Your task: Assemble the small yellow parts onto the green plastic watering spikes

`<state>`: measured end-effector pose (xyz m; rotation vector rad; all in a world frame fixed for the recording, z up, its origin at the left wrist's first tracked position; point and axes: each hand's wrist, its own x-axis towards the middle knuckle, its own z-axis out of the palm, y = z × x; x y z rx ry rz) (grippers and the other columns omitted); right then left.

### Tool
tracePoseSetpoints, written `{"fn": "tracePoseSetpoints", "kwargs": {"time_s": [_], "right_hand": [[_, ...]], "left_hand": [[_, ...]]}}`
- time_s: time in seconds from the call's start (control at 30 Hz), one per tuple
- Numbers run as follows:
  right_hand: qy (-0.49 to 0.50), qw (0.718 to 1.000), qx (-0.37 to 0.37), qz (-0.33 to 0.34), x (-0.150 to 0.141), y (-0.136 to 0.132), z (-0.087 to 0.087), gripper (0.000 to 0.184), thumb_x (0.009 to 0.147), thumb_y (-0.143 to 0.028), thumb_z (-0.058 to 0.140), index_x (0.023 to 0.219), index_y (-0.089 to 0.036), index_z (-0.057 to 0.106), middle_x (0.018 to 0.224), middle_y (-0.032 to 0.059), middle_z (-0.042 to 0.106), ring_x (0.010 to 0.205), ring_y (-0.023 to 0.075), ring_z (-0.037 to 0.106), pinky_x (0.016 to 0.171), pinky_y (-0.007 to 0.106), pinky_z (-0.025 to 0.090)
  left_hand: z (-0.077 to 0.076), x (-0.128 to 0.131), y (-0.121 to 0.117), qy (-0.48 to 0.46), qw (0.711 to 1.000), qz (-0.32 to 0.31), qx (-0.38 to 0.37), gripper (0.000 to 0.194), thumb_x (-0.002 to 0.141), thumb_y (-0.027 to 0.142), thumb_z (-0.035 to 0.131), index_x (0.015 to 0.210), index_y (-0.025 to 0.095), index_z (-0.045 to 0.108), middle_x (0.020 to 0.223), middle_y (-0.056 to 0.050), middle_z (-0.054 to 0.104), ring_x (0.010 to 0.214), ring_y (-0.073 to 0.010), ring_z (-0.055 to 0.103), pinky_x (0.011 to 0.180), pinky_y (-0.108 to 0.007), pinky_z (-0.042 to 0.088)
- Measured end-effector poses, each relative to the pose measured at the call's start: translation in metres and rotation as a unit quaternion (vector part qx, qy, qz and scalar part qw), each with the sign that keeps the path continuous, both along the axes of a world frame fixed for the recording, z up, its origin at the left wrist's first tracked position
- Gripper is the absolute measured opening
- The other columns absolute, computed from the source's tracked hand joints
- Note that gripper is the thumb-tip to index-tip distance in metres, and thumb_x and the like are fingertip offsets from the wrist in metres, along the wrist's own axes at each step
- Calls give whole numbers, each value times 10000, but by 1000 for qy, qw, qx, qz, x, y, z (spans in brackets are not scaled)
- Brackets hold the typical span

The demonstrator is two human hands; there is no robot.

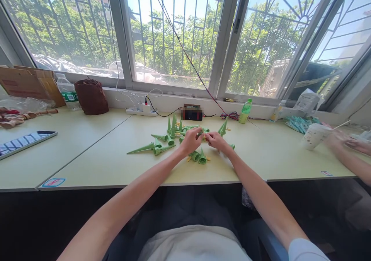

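Observation:
My left hand (191,140) is closed with its fingertips around a small green plastic part (199,133), most of it hidden. Close beside it, my right hand (215,140) is in a pinch; a bit of orange shows at its fingertips, too small to name. Around both hands lie several green plastic cone spikes (141,148) with hollow, cup-like ends. A few stand upright, such as one green spike (173,126) behind my left hand. In front of my hands, another green spike (202,157) lies with its round opening towards me, near small yellow pieces (208,159).
Along the sill side stand a phone-like device (192,115), a power strip (141,111), a green bottle (245,111) and a brown bag (91,96). A smartphone (27,143) lies left. At right are a white cup (315,136) and another person's hands (339,139).

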<state>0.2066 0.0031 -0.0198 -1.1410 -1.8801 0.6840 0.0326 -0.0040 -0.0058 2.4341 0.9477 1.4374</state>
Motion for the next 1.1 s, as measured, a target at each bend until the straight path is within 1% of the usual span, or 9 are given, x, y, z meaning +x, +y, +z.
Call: {"fn": "tracePoseSetpoints", "kwargs": {"time_s": [0.17, 0.3, 0.47, 0.57, 0.63, 0.8, 0.97, 1.03, 1.1], "right_hand": [[51, 998, -37, 18, -2, -1, 0, 512, 801, -647, 516, 580, -218, 346, 501, -48, 295, 404, 77, 299, 399, 249, 272], [65, 996, -57, 16, -5, -5, 4, 553, 777, -703, 515, 573, -224, 329, 473, -52, 287, 382, 72, 285, 364, 242, 257], [89, 994, -59, -13, -7, -5, 5, 552, 810, -716, 457, 576, -224, 368, 440, -56, 299, 357, 78, 300, 370, 247, 262], [61, 997, -19, -46, -7, -2, 2, 577, 846, -711, 390, 556, -213, 424, 434, -29, 369, 373, 96, 357, 414, 260, 311], [0, 997, 29, -72, -6, -1, 0, 592, 872, -675, 374, 523, -203, 453, 447, -2, 430, 418, 113, 414, 473, 267, 349], [-78, 991, 83, -76, -6, -4, 0, 583, 909, -584, 360, 486, -195, 457, 486, 22, 508, 514, 133, 480, 576, 264, 375], [-79, 991, 87, -68, -6, -6, 1, 595, 893, -610, 389, 478, -194, 481, 487, 21, 513, 517, 129, 459, 597, 259, 369], [-79, 991, 89, -66, -6, -5, 0, 601, 892, -617, 387, 477, -194, 489, 485, 22, 512, 517, 129, 456, 595, 258, 364], [-79, 991, 92, -63, -6, -5, 0, 605, 896, -618, 379, 482, -193, 497, 485, 22, 510, 517, 129, 452, 591, 257, 359]], "left_hand": [[-1, -1, -3, 16, 1000, -13, 16, 127, 889, 226, 478, 858, 183, 594, 809, -36, 566, 609, -116, 473, 606, -246, 401], [-3, -1, -6, 34, 999, -20, 22, 192, 891, 198, 471, 1021, 191, 612, 946, -70, 612, 664, -128, 524, 639, -254, 429], [6, -5, -6, 17, 999, -11, 36, 187, 900, 184, 446, 984, 174, 613, 897, -74, 631, 661, -133, 535, 657, -262, 439], [25, -14, -3, -38, 998, 38, 36, 138, 891, 228, 477, 916, 176, 602, 867, -64, 638, 624, -123, 528, 633, -259, 436], [41, -23, -1, -90, 993, 71, 31, 135, 882, 276, 503, 890, 179, 596, 835, -48, 640, 605, -118, 533, 619, -255, 439], [70, -52, -4, -147, 981, 127, 13, 177, 844, 359, 566, 823, 186, 602, 709, -6, 627, 585, -111, 555, 621, -238, 452], [77, -94, -4, -177, 959, 218, 38, 181, 825, 367, 583, 789, 189, 583, 707, 5, 623, 575, -103, 555, 619, -230, 451], [74, -111, 7, -169, 947, 269, 39, 164, 803, 331, 605, 737, 187, 564, 661, 4, 610, 573, -114, 564, 653, -248, 457], [66, -124, 23, -121, 954, 273, -11, 164, 769, 292, 635, 679, 184, 549, 616, 3, 601, 543, -124, 566, 641, -260, 454]]}}
